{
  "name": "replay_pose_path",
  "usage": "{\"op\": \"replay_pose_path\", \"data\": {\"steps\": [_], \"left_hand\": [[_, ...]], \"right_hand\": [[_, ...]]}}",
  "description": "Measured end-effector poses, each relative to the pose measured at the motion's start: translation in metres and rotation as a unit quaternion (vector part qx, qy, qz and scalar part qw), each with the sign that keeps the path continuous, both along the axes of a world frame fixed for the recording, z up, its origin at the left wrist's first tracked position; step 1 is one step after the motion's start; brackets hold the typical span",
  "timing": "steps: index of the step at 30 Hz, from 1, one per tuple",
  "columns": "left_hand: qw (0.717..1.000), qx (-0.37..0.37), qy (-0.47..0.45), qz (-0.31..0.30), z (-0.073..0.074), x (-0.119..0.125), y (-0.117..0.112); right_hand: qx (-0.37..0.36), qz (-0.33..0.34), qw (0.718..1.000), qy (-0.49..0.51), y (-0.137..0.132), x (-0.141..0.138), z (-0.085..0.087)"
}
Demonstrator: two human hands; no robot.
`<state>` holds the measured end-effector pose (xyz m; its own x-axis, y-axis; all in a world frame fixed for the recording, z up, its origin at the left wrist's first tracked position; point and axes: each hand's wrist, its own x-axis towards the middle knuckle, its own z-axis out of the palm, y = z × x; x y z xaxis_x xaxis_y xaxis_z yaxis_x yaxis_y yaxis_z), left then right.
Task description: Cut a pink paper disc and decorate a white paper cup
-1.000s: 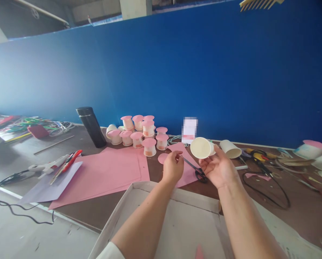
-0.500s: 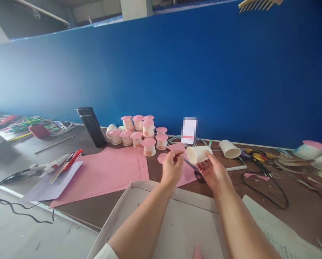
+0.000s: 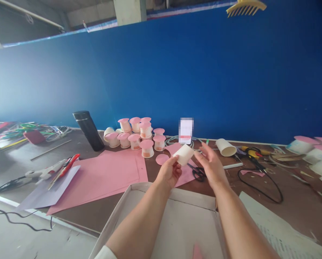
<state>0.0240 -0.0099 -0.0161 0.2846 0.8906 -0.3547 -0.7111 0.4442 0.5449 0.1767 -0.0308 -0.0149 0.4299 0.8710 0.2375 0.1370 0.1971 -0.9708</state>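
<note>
A white paper cup (image 3: 184, 155) lies tilted in the grip of my left hand (image 3: 168, 172), its thumb and fingers pinching the cup's left end. Just right of the cup, my right hand (image 3: 211, 166) is open with its fingers apart; whether a fingertip still touches the cup I cannot tell. Below and behind the hands are black-handled scissors (image 3: 199, 174) on a pink paper piece (image 3: 184, 178). A pink paper disc (image 3: 162, 159) lies left of the cup. Another white cup (image 3: 226, 148) rests on its side to the right.
Several cups with pink disc tops (image 3: 146, 148) stand at the back, near a black flask (image 3: 88, 131). Pink sheets (image 3: 104, 169), a glue gun (image 3: 46, 169) and a red cutter (image 3: 69, 165) lie left. A white box lid (image 3: 187, 216) is in front; a black cable (image 3: 274, 192) lies right.
The cup has passed from my right hand to my left and turned, so its open end no longer faces me. My right hand has opened. The view has shifted slightly.
</note>
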Motion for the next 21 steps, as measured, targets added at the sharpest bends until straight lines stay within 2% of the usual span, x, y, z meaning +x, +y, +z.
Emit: {"op": "replay_pose_path", "data": {"steps": [1,2,4,5,6,8,10,14,21], "left_hand": [[1.0,-0.011,0.008,0.012,0.0,0.0,0.0],[0.999,-0.02,0.017,0.022,0.0,-0.001,0.0],[0.998,-0.031,0.031,0.032,0.0,-0.001,0.0],[0.998,-0.032,0.036,0.033,0.001,-0.001,0.0],[0.998,-0.029,0.039,0.032,0.001,0.0,0.0],[0.999,-0.017,0.043,0.025,0.001,0.001,0.0],[0.999,-0.005,0.048,0.018,0.0,0.001,-0.001],[0.998,0.014,0.069,0.003,-0.002,0.003,-0.003],[0.995,0.033,0.087,-0.027,0.001,0.004,-0.006]], "right_hand": [[-0.007,-0.072,0.995,-0.074,-0.001,0.008,0.001],[-0.03,-0.153,0.975,-0.16,-0.003,0.018,0.003],[-0.144,-0.266,0.904,-0.304,-0.005,0.039,0.005],[-0.219,-0.281,0.875,-0.329,-0.006,0.049,0.005],[-0.283,-0.275,0.853,-0.341,-0.006,0.059,0.004],[-0.364,-0.232,0.827,-0.36,-0.003,0.075,-0.002],[-0.403,-0.197,0.818,-0.36,0.001,0.086,-0.01],[-0.428,-0.176,0.817,-0.344,0.007,0.095,-0.019],[-0.443,-0.166,0.811,-0.343,0.003,0.087,-0.012]]}}
